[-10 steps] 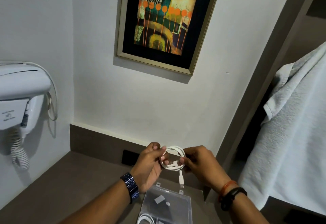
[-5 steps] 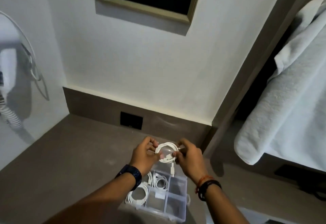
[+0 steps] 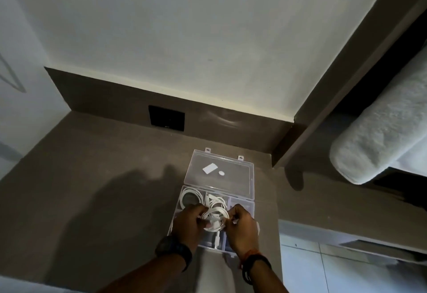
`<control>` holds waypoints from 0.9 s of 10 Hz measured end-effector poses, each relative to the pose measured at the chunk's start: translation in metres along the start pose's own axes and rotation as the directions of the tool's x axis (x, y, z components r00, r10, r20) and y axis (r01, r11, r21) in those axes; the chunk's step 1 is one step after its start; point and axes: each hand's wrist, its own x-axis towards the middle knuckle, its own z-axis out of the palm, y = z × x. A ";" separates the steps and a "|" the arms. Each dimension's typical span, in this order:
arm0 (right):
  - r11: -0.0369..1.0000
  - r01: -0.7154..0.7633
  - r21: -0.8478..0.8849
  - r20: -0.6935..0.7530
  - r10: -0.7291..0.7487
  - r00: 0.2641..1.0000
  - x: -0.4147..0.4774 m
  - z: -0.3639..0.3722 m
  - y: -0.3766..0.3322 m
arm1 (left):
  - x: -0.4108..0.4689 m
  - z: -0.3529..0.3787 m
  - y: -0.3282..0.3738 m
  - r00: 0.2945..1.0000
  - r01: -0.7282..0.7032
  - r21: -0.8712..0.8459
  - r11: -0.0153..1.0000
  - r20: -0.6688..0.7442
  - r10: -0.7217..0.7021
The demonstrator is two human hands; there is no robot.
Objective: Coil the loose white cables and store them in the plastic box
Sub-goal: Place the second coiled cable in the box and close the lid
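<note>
Item: coiled white cable (image 3: 213, 220), wound into a small loop and held between two hands directly above the near compartments of the box. A short straight end with a connector (image 3: 217, 239) was seen hanging down from the coil toward the box floor.

Left hand (image 3: 188, 222): closed on the left side of the coil, fingers curled around the loops. A dark wristwatch (image 3: 174, 250) was worn on this wrist.

Right hand (image 3: 241, 225): closed on the right side of the coil, thumb and fingers pinched on the strands. Dark and orange bands (image 3: 253, 262) were worn on this wrist.

Container: clear plastic box (image 3: 242, 200) with divided compartments, set on the counter with its lid (image 3: 221, 172) folded open toward the wall. Two small white stickers were noted on the lid. A coiled cable (image 3: 191, 197) was stored in the far left compartment; a further bundle of white cable (image 3: 216, 200) was lodged in the adjoining middle compartment. The far right compartment's contents could not be made out.

Surroundings: brown counter (image 3: 104, 177) with a raised back edge; a black wall socket (image 3: 166, 118) was set in that edge, well apart from the box. A pale wall was recorded above. A white towel (image 3: 381, 142) was seen hanging at the right, beyond a dark frame.
</note>
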 end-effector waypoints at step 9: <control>0.654 0.454 -0.605 0.224 -0.407 0.885 -0.016 0.001 0.012 | 0.007 0.004 -0.005 0.899 -0.436 0.686 0.583 0.297 0.324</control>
